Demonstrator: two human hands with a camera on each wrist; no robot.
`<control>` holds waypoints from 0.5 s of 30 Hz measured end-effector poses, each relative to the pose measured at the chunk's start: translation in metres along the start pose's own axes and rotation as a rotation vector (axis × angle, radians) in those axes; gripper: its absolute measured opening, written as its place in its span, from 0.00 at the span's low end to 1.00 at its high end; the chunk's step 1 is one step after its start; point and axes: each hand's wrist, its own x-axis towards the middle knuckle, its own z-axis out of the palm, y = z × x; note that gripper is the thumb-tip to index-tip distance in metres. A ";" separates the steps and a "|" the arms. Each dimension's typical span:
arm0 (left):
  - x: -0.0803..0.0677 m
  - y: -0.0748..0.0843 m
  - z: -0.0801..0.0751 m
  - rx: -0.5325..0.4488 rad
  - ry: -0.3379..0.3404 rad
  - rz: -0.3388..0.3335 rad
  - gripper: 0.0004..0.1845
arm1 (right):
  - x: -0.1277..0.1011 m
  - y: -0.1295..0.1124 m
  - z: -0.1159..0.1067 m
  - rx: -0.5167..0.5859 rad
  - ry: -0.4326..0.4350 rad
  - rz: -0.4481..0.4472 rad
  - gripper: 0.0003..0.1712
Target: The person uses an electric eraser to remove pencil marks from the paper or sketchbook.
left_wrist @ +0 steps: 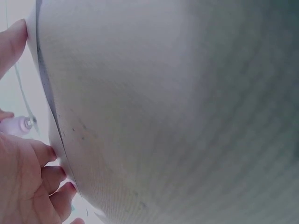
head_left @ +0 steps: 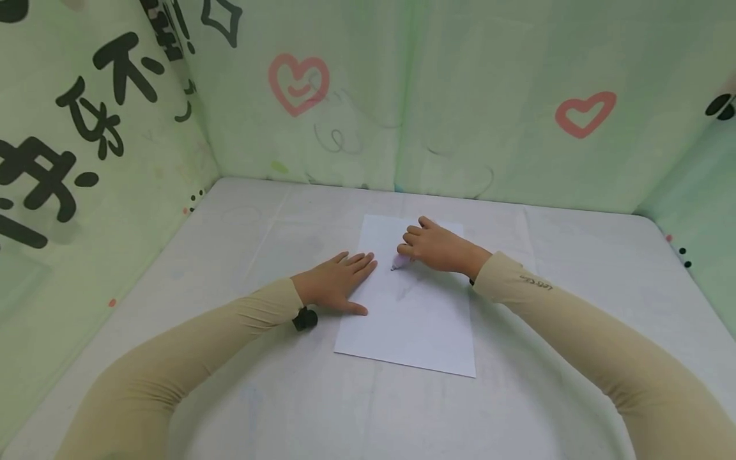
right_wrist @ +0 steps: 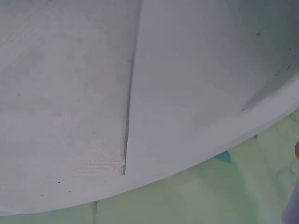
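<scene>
Head view: left hand (head_left: 336, 285) lies spread flat, pinning the left edge of the paper (head_left: 411, 313) mid-table; right hand (head_left: 439, 248) curls round a pale pen (head_left: 398, 262), tip on the sheet.
Left wrist: fingers (left_wrist: 21, 179) and the pen (left_wrist: 17, 125) show at the paper's edge.
Right wrist: only paper (right_wrist: 205, 93) on the table (right_wrist: 60, 93).
Tip: keep that flat palm firm, strokes light.

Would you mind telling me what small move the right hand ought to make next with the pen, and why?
Probably draw the pen on across the sheet of paper. The right hand grips it with its tip at the sheet, and the left hand presses flat on the sheet's left edge, steadying it.
</scene>
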 end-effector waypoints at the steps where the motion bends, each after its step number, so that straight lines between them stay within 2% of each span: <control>1: 0.000 0.000 0.000 -0.003 0.003 0.001 0.52 | 0.000 0.000 0.000 -0.011 0.000 0.008 0.12; 15: -0.003 -0.002 -0.002 -0.013 0.008 0.012 0.52 | -0.003 0.006 0.003 -0.005 0.014 0.004 0.12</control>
